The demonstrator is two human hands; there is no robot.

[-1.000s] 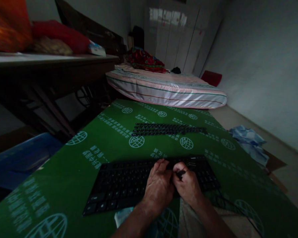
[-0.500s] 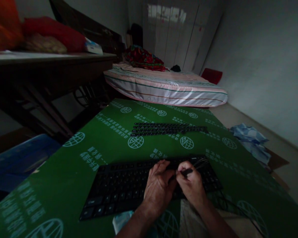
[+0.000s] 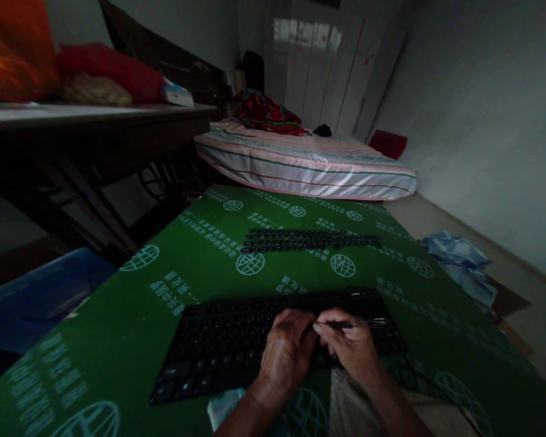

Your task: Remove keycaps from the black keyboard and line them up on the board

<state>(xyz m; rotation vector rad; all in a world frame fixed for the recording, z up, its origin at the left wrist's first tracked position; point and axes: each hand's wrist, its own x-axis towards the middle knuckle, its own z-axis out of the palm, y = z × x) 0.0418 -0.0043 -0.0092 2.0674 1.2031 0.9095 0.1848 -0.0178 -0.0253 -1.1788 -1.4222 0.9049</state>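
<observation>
A black keyboard lies on the green patterned tabletop in front of me. My left hand is over its middle, fingers curled and closed; what they hold, if anything, is hidden. Beside it, my right hand is closed on what looks like a keycap puller, with a dark handle and thin wire prongs pointing right. The fingertips of both hands meet above the keys. Further back, several rows of loose black keycaps are laid out on the table.
A black cable runs from the keyboard's right side. A pale blue packet and beige cloth are near the front edge. Beyond the table stands a bed; a blue container is at left, a crumpled bag at right.
My right hand has turned slightly, so the wire prongs lie lower and flatter. Its fingertips have moved left to meet the left hand, whose fingers are more curled.
</observation>
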